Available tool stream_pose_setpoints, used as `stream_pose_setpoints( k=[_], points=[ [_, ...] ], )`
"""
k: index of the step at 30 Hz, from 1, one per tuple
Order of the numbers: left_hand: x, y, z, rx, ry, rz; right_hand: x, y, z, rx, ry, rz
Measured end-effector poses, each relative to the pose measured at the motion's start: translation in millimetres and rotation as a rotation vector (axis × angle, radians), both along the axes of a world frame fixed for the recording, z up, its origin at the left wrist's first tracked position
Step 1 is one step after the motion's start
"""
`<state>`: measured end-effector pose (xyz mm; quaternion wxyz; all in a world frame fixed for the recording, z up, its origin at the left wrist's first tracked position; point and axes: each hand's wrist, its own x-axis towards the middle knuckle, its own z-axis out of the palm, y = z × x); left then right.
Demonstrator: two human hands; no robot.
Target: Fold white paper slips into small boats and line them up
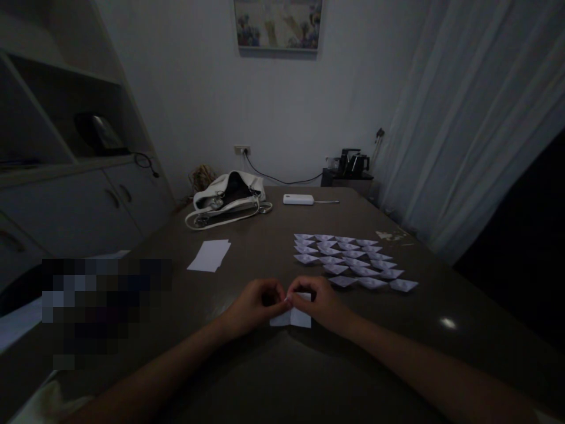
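Note:
My left hand (255,303) and my right hand (318,301) meet over a small white folded paper (293,318) lying on the dark table (273,377). Both hands are closed, their fingertips pinching the paper's upper edge at the middle. Beyond my right hand lie several folded white paper boats (351,260), set out in rows. A short stack of plain white sheets (209,255) rests beyond my left hand.
A white handbag (227,198) lies at the table's far end, next to a white power bank (298,199) with a cable. Cabinets and shelves (66,194) stand on the left, a pale curtain (468,135) hangs on the right. A kettle (351,162) sits on a low stand behind.

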<state>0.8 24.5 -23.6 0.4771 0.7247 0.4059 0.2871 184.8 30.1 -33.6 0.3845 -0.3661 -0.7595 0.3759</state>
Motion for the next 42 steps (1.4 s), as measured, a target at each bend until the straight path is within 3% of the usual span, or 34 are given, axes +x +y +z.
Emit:
stream_pose_setpoints(
  k=[11,36,42],
  points=[
    [-0.2,-0.8,-3.1,0.033,0.024,-0.015,0.1,0.0,-2.4,-0.014,0.048,0.072],
    [-0.8,-5.8,6.0,0.145,0.036,0.014,0.8,-1.0,1.7,0.027,-0.007,0.019],
    [-0.3,-4.2,2.3,0.133,0.044,0.028,0.2,-1.1,1.0,0.014,0.014,0.010]
  ],
)
